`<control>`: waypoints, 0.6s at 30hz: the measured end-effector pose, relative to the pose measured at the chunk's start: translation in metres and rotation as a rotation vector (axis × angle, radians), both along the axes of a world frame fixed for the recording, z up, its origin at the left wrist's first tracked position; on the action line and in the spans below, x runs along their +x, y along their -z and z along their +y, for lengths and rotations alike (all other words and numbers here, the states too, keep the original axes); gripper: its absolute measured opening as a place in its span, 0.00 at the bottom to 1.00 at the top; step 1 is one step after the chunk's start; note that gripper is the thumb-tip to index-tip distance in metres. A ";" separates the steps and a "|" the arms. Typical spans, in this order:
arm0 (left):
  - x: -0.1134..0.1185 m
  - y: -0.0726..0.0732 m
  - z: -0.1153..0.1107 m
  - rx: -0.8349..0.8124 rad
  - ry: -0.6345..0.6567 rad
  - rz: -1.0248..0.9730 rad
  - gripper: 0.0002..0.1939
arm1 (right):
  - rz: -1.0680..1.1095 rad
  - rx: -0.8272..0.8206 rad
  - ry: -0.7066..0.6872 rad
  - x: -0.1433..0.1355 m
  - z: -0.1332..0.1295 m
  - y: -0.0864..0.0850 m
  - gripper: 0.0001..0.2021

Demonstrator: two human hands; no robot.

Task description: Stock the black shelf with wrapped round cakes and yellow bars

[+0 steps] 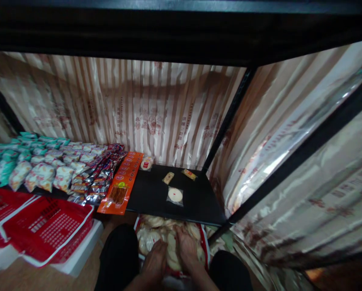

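Both my hands are down inside a red-and-white basket (207, 246) between my knees, among many round white rice crackers (150, 238) in clear wrappers. My left hand (155, 258) is on the left of a bunch of wrapped rice crackers (172, 250), its fingers curled in against them. On the other side, my right hand (187, 244) presses inward on the same bunch, its fingertips partly hidden among the packets. On the black shelf (150, 194) just above lie a wrapped round cracker (175, 195) and two small oblong wrapped snacks (168, 178).
Left along the shelf stand an orange snack bag (121, 182), rows of shiny dark packets (104, 173), and white and teal packets (41, 176). Red baskets (50, 226) sit below on the left. A black post (231, 117) and an upper shelf (138, 36) frame the space.
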State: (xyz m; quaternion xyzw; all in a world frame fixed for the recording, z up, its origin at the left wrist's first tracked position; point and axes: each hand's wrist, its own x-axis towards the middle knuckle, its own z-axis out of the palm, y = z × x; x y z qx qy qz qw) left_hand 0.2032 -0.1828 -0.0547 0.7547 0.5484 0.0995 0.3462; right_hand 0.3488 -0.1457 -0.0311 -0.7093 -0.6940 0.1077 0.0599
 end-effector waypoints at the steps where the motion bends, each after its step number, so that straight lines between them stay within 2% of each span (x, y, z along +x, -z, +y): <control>1: -0.001 -0.001 -0.001 0.011 -0.018 -0.030 0.30 | -0.021 0.010 -0.010 0.000 -0.001 -0.005 0.24; 6: -0.008 -0.009 0.003 0.103 -0.102 -0.197 0.33 | 0.004 0.142 -0.126 0.000 -0.010 -0.044 0.19; 12: -0.011 -0.026 0.007 0.148 -0.160 -0.348 0.36 | 0.247 0.196 -0.208 0.004 -0.016 -0.087 0.19; 18: -0.011 -0.053 0.004 0.006 -0.322 -0.633 0.34 | 0.520 0.227 -0.247 0.005 -0.013 -0.121 0.17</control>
